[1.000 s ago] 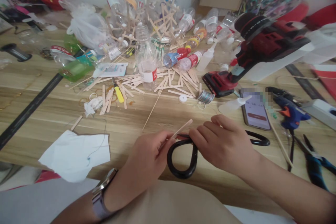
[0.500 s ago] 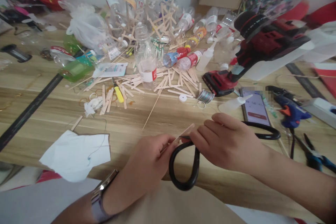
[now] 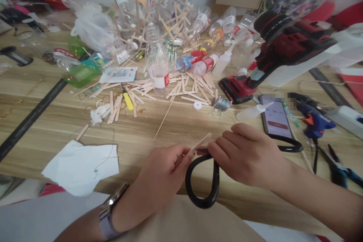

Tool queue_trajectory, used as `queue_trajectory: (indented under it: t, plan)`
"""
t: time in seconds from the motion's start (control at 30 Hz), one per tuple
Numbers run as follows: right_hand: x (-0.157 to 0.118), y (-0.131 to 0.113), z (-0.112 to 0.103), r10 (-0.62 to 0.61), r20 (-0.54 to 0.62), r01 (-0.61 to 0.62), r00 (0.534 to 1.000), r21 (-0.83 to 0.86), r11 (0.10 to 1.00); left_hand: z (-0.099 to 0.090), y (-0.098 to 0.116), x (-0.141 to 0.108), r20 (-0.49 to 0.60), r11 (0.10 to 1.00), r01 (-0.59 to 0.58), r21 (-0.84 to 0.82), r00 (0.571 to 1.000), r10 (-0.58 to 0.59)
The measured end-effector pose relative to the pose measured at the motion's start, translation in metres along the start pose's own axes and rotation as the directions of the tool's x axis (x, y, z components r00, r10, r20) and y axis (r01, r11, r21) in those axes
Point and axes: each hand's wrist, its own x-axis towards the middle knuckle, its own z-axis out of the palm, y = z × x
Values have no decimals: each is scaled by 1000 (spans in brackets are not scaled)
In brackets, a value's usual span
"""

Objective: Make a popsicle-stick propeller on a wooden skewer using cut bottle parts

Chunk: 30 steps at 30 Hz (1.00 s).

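Note:
My left hand (image 3: 167, 174) pinches a flat wooden stick (image 3: 200, 142) between thumb and fingers, its free end pointing up and right. Black-handled scissors (image 3: 188, 187) are gripped in my right hand (image 3: 244, 155), which is wrapped round them. One loop hangs below the fingers and the other sticks out to the right, by the wrist. The short dark blades lie close to the stick, between the hands; whether they touch it I cannot tell.
Wooden sticks (image 3: 198, 90) and plastic bottles (image 3: 159, 72) crowd the back. A red drill (image 3: 272, 56), a phone (image 3: 275, 117), a glue gun (image 3: 314, 121) and pliers (image 3: 338, 170) are on the right. White paper (image 3: 82, 166) lies left.
My right hand and the scissors have shifted slightly right, and the lower loop sits a little lower. My left hand still pinches the stick, with barely any movement.

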Motion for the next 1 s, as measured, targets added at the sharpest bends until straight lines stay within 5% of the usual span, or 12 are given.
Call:
queue_trajectory:
  t: [0.57, 1.0]
  plan:
    - [0, 0, 0, -14, 26, 14, 1000, -8, 1000, 2, 2, -2, 3, 1000, -1, -14, 1000, 1]
    - [1, -7, 4, 161, 28, -162, 987, 56, 985, 10, 0, -6, -159, 978, -194, 73, 966, 203]
